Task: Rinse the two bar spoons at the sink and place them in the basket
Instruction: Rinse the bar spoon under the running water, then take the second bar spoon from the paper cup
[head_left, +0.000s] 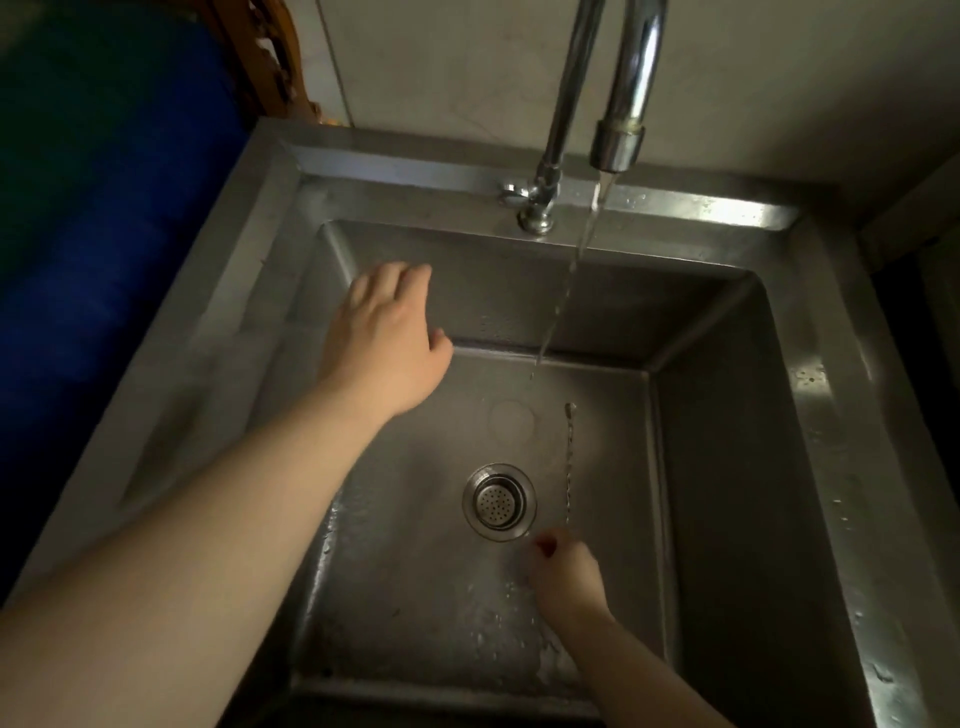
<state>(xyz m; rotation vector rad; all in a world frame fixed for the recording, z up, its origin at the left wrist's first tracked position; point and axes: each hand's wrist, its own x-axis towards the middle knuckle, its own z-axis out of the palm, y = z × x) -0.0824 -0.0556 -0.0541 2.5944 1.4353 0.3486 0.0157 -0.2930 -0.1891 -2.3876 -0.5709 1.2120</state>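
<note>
One thin twisted-stem bar spoon (569, 462) points away from me over the floor of the steel sink (743, 467), just right of the drain. My right hand (566, 577) is low in the basin and pinches the spoon's near end. My left hand (387, 338) hovers over the sink's far-left corner, fingers spread, holding nothing. A stream of water (563, 301) falls from the chrome faucet spout (618, 145) and lands just beyond the spoon's far tip. I see only one spoon, and no basket is in view.
The round strainer drain (498, 501) sits mid-basin. The faucet base and handle (535, 202) stand on the back rim. A blue container (104, 234) stands left of the sink. A pale wall rises behind.
</note>
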